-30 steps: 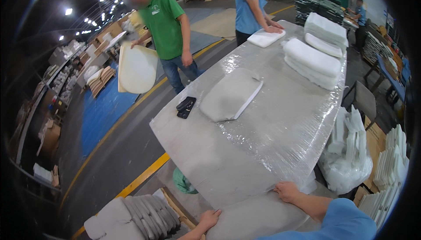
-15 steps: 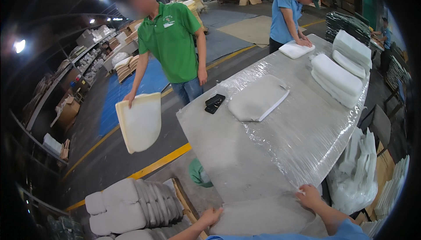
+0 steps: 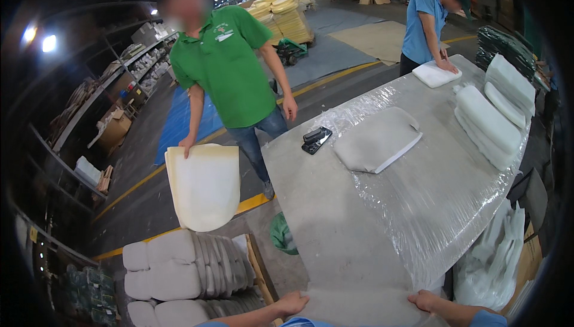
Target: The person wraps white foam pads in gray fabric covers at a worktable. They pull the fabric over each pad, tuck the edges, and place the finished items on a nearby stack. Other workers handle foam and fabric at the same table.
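Note:
At the near end of the table, a grey fabric piece (image 3: 365,308) lies in front of me, its lower part cut off by the picture's edge. My left hand (image 3: 292,303) pinches its left edge with the fingers closed. My right hand (image 3: 423,300) grips its right edge, next to the clear plastic sheeting (image 3: 418,237) on the table. Farther up the table (image 3: 323,207) lies a grey cushion (image 3: 378,138) with a white edge. Beside it sits a small black object (image 3: 317,140), perhaps a phone with something on it.
A person in a green shirt (image 3: 224,64) stands left of the table, holding pale foam pads (image 3: 203,186). Across it, a person in blue (image 3: 426,25) presses a white pad (image 3: 436,74). White pads (image 3: 487,124) line the right side. Stacked grey cushions (image 3: 164,267) stand at my left.
The person in green has stepped closer with the foam pads. My hands have drawn nearer to my body, still on the grey fabric piece. The whole view has shifted.

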Tool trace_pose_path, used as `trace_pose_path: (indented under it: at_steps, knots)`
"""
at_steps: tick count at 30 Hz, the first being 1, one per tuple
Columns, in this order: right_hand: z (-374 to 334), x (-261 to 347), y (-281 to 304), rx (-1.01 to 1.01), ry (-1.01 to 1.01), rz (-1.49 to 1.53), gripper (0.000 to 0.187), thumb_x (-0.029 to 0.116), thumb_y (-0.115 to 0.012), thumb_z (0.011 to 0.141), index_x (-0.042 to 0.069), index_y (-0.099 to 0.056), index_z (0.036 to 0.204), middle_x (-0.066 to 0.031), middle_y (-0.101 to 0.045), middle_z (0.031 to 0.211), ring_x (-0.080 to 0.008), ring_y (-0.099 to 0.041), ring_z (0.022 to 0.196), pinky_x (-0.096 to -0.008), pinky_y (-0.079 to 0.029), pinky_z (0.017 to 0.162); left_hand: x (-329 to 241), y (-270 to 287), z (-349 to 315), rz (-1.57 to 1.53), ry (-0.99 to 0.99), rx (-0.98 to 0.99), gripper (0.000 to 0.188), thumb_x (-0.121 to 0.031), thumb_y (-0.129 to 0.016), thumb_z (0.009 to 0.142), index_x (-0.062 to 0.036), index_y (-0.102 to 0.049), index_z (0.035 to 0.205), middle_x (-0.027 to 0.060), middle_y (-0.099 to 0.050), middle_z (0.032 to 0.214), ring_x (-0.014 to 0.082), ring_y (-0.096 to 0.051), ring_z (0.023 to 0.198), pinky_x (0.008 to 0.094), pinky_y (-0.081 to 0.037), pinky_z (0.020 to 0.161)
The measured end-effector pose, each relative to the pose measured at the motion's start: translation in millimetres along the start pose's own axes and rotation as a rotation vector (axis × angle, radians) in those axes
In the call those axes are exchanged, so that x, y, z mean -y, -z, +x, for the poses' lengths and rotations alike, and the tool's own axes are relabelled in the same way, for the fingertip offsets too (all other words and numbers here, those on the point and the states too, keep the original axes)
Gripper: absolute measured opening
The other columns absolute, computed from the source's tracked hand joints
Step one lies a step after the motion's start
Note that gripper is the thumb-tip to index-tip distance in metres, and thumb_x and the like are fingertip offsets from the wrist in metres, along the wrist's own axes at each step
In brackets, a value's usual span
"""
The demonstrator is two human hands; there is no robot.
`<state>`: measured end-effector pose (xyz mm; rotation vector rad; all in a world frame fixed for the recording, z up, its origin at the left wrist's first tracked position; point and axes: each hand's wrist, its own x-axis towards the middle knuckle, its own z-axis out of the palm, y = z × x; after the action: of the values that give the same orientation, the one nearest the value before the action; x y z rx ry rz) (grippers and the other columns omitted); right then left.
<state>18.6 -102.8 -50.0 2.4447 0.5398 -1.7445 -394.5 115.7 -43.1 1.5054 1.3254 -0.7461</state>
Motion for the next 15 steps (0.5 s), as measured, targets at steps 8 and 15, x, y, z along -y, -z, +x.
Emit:
trace_pose_path:
  at_steps: [8,15]
  knots:
    - [12.4,1.3,2.4,0.043,0.052,0.260,0.063,0.038,-0.070,0.099,-0.010,-0.057,0.138,-0.0207,-0.064,0.136,-0.0306,-0.065,0.120,-0.0424,-0.053,0.100,-9.3,6.0,18.5,-0.047,0.118,0.114,0.075,-0.046,-0.047,0.107,0.0153,-0.041,0.150,0.0346,-0.049,0.152,0.0442,-0.045,0.145,0.0459,-0.038,0.119]
    - [10.0,13.1,20.6,0.144,0.175,-0.169,0.076,0.057,-0.050,0.102,-0.002,-0.054,0.148,-0.0292,-0.048,0.156,-0.0438,-0.034,0.153,-0.0439,-0.029,0.126,-12.6,6.1,37.9,-0.043,0.146,0.153,0.076,-0.046,-0.045,0.108,0.0170,-0.038,0.150,0.0356,-0.045,0.154,0.0438,-0.044,0.147,0.0463,-0.036,0.119]
